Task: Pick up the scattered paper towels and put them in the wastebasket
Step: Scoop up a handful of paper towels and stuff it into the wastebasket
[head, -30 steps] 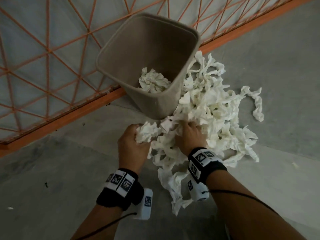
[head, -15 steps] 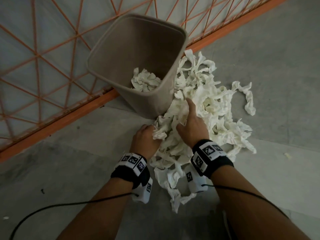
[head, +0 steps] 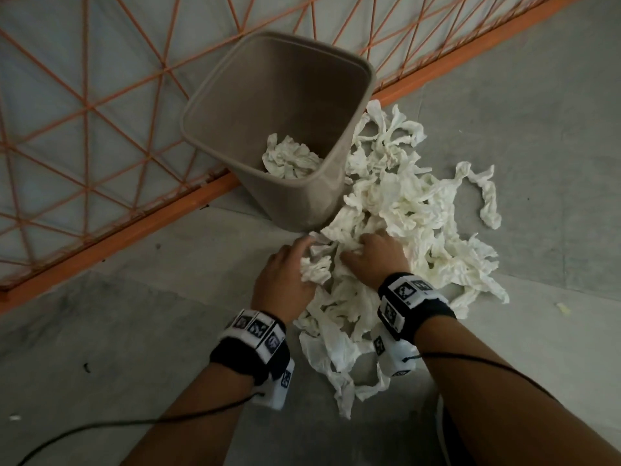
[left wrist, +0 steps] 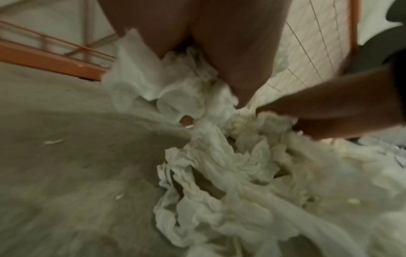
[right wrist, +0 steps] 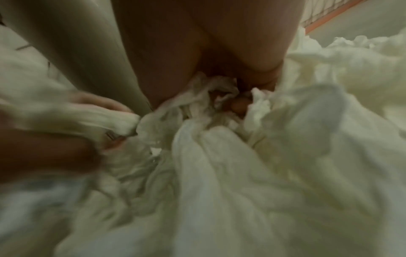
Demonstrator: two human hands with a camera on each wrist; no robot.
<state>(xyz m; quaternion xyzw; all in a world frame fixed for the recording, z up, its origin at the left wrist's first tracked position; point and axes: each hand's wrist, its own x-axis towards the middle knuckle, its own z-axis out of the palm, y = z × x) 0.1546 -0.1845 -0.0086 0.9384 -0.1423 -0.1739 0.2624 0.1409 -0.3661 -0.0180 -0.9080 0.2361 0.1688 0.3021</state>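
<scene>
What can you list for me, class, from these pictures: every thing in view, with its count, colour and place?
wastebasket: one, beige, standing on the floor against the fence.
paper towels in the wastebasket: one crumpled wad, white, at its bottom.
paper towels on the floor: a large heap, too tangled to count, white, right of the wastebasket and toward the person.
fence: one, orange lattice with an orange bottom rail, along the far side.
floor: grey, with small scraps.
wrist bands: two, black with white markers, one on each wrist.
left hand: gripping towels at the heap's near-left edge.
right hand: gripping towels beside it.
</scene>
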